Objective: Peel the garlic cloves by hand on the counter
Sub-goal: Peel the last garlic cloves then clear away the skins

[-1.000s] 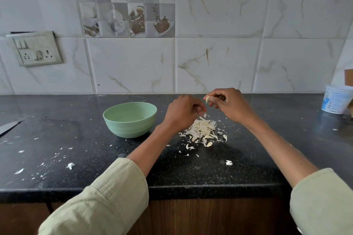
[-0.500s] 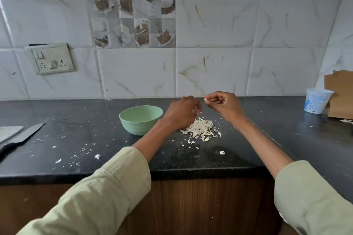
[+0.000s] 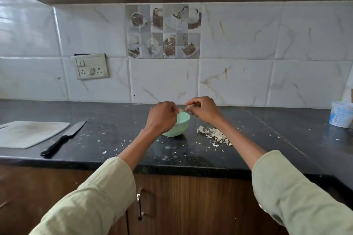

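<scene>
Peeling was mid-clove: right hand (image 3: 203, 110) pinched a garlic clove (image 3: 188, 108) above the green bowl (image 3: 181, 127) near the counter's (image 3: 114, 139) back edge. Left hand (image 3: 162, 118) was curled, pinching a skin flake (image 3: 181, 109). Next move likely: strip the remaining skin, then drop the clove into the bowl.

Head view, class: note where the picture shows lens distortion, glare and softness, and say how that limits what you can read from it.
Head view: wide-angle bending curves the counter edge and tile lines; pale glare washes the left wall tiles; the left hand and right hand look slightly soft over the green bowl, so what they pinch is unreadable; peel pile stays legible.
</scene>
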### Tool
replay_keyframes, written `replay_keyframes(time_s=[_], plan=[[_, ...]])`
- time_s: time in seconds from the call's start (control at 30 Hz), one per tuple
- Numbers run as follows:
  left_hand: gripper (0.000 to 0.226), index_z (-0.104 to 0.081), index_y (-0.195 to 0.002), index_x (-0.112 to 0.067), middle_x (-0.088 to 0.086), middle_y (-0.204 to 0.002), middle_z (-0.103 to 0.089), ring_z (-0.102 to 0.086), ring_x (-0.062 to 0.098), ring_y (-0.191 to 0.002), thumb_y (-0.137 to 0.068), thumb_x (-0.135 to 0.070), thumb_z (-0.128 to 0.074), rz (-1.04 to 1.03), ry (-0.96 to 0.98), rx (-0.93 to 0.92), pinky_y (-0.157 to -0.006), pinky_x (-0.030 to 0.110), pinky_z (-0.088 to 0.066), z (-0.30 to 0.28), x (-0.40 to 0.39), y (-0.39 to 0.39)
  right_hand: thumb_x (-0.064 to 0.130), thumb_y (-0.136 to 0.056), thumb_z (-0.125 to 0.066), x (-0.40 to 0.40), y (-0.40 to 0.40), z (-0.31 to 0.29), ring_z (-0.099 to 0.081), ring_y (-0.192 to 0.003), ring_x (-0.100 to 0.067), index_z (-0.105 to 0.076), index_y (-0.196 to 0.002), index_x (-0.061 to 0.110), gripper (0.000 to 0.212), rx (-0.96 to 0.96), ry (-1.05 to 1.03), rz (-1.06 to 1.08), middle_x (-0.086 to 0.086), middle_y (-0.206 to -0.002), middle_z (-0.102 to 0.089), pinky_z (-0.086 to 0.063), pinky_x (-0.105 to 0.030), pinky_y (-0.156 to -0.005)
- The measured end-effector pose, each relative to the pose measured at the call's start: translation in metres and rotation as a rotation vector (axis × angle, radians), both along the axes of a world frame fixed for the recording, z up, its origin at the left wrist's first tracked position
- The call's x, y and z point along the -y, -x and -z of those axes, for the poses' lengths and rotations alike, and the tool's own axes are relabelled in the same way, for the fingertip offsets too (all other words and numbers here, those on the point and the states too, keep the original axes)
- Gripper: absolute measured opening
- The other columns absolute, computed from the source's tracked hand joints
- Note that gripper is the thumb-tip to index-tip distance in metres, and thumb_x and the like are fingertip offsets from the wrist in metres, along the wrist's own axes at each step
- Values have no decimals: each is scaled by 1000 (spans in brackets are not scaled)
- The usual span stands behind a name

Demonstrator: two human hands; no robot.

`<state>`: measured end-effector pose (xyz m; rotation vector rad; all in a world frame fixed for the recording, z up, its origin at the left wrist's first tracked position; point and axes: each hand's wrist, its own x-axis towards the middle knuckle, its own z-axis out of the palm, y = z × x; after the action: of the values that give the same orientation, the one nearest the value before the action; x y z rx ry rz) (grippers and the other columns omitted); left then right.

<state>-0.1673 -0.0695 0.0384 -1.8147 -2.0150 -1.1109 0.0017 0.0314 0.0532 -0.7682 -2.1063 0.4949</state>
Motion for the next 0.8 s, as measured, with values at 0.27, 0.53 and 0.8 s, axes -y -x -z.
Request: replay_keyframes(time_s=[0.27, 0.53, 0.8], plan=[[17, -73, -90, -31, -13, -87, -75, -69, 17, -84, -88, -20, -59, 77, -140, -18, -90, 43, -52, 14, -14, -17, 16, -95, -79, -13, -50, 1, -74, -67, -4, -82, -94, 8, 9, 11, 41, 31, -1, -74, -78, -57, -18, -67], [13, -80, -90, -27, -10, -81, -76, -70, 13, -79, -86, -23, -69, 269, -156, -74, -83, 32, -54, 18, -53, -91, 37, -87, -86, -28, -143, 6, -76, -79, -20, -82, -90, 18, 20, 385, 180, -75, -1, -82, -80, -59, -39, -80], [40, -76, -76, -24, -8, -71, -73, -69, 16, -69, -103, -45, -55, 253, -63, 168, -73, 38, -59, 26, -110, -113, 18, -90, -84, -40, -172, 22, -75, -80, -17, -81, -111, 21, 21, 537, 234, -102, 2, -97, -80, -58, -27, -74]])
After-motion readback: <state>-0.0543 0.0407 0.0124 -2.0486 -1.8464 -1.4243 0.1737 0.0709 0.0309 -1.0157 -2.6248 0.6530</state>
